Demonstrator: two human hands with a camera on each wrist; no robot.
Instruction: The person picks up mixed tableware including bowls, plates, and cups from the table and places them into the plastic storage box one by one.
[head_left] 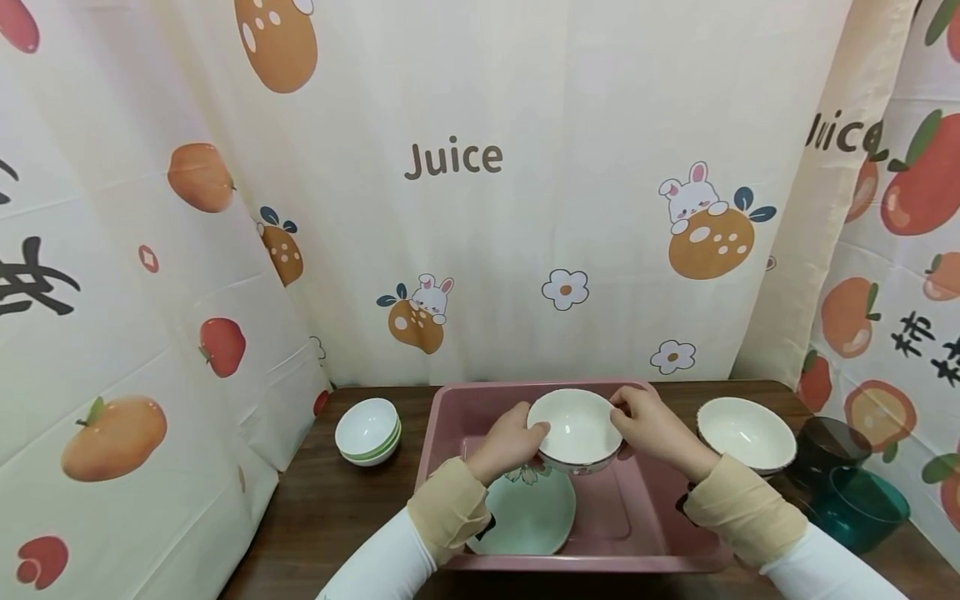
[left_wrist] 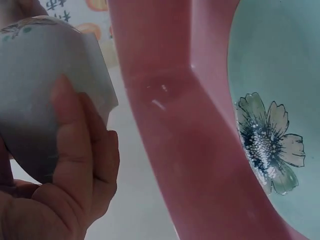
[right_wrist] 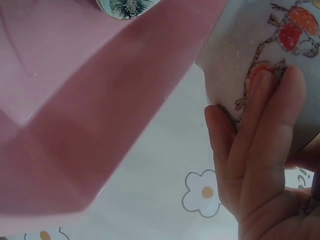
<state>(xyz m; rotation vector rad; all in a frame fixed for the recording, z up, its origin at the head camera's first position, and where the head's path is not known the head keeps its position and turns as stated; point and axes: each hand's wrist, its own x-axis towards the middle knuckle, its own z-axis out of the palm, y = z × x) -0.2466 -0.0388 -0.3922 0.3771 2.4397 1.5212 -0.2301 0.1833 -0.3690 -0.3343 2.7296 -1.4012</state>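
Observation:
Both hands hold a white bowl (head_left: 576, 427) above the pink basin (head_left: 626, 542), one hand at each side. The left hand (head_left: 510, 442) grips the bowl's left side, thumb at the rim; in the left wrist view its fingers (left_wrist: 72, 145) lie along the outer wall of the bowl (left_wrist: 30, 90). The right hand (head_left: 648, 425) grips the right side; in the right wrist view its fingers (right_wrist: 265, 130) spread over the printed red and orange pattern of the bowl (right_wrist: 235, 55). Below, a pale green plate (head_left: 528, 512) with a flower print lies in the basin.
Stacked small bowls (head_left: 367, 429) with green edges stand left of the basin on the dark wooden table (head_left: 322, 508). To its right are a white scalloped bowl (head_left: 746, 433), a dark glass container (head_left: 832, 442) and a teal one (head_left: 862, 508). A printed curtain (head_left: 525, 225) hangs behind.

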